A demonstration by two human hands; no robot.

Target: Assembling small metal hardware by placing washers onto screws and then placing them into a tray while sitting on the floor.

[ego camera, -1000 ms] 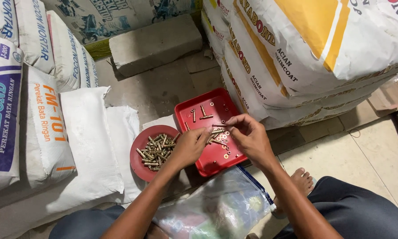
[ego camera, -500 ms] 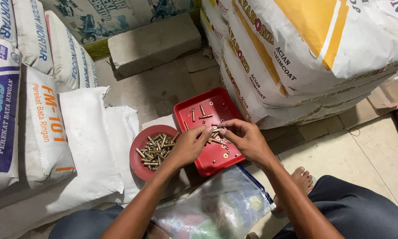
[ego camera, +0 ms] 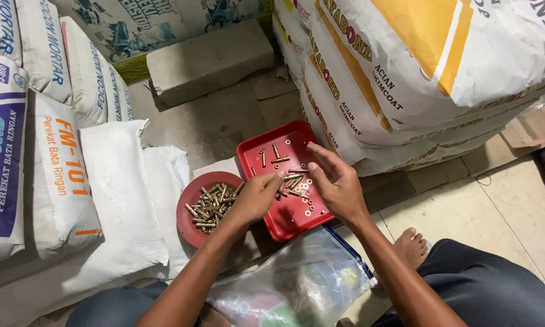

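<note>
Brass screws (ego camera: 293, 181) are pinched by the left hand (ego camera: 257, 197) over the square red tray (ego camera: 266, 150); the right hand (ego camera: 336, 181) is held spread wide.

left hand (ego camera: 257, 197): fingers curled, pinching, palm down | right hand (ego camera: 339, 184): fingers spread loosely, palm down

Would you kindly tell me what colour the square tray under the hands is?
The square plastic tray is red, seen clearly in the head view.
</note>
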